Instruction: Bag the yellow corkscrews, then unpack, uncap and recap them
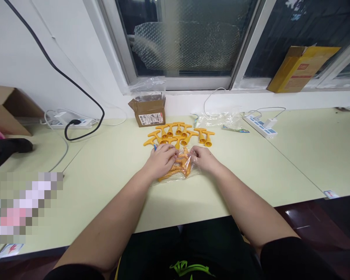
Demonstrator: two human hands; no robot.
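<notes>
A clear plastic bag with several orange-yellow plastic parts inside lies on the pale table. My left hand rests over the bag's upper left side, its fingers closed on the plastic. At the bag's right edge, my right hand pinches the film between thumb and fingers. Just beyond my hands, several yellow T-shaped pieces with cup-like ends are spread in an arc. A small blue bit shows beside my left fingers.
Behind the yellow pieces stands an open cardboard box. Flat plastic bags lie near the wall. Power strips sit at both sides, with a black cable at left. A larger carton and a black tool-like object are far left.
</notes>
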